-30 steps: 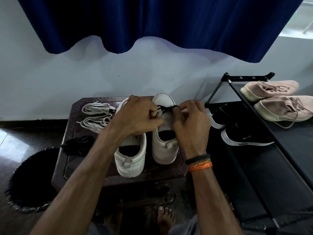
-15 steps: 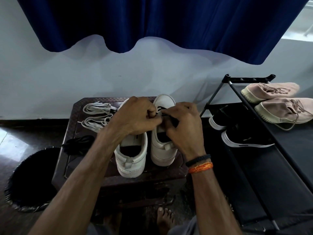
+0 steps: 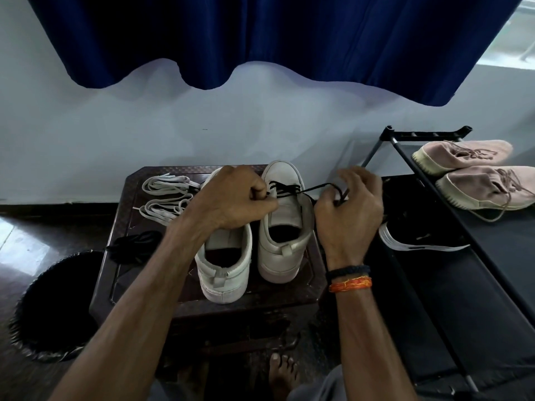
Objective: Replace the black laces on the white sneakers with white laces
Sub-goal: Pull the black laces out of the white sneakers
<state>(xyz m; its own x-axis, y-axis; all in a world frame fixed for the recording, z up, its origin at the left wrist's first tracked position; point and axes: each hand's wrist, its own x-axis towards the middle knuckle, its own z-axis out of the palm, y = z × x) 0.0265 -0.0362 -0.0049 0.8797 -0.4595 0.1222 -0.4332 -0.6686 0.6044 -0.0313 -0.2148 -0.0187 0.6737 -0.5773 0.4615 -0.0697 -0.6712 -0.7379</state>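
Note:
Two white sneakers stand side by side on a dark wooden stool [image 3: 121,256], heels toward me. The left sneaker [image 3: 224,267] has no lace visible. The right sneaker [image 3: 282,227] still carries a black lace [image 3: 292,190] near its toe. My left hand [image 3: 231,199] is curled over the right sneaker's left eyelet row and pinches the lace there. My right hand [image 3: 350,209] pinches the lace's free end, drawn out to the right of the shoe. Two bundled white laces [image 3: 166,195] lie at the stool's back left. A loose black lace [image 3: 136,246] lies on its left side.
A round black bin [image 3: 55,305] stands on the floor left of the stool. A black shoe rack [image 3: 451,285] is at the right, holding pink sneakers [image 3: 477,175] on top and black shoes [image 3: 419,238] below. A blue curtain [image 3: 275,39] hangs above. My bare foot [image 3: 282,374] is under the stool.
My right hand has moved right, away from the shoe, pulling a length of black lace out of the eyelets. My left hand has stayed on the shoe.

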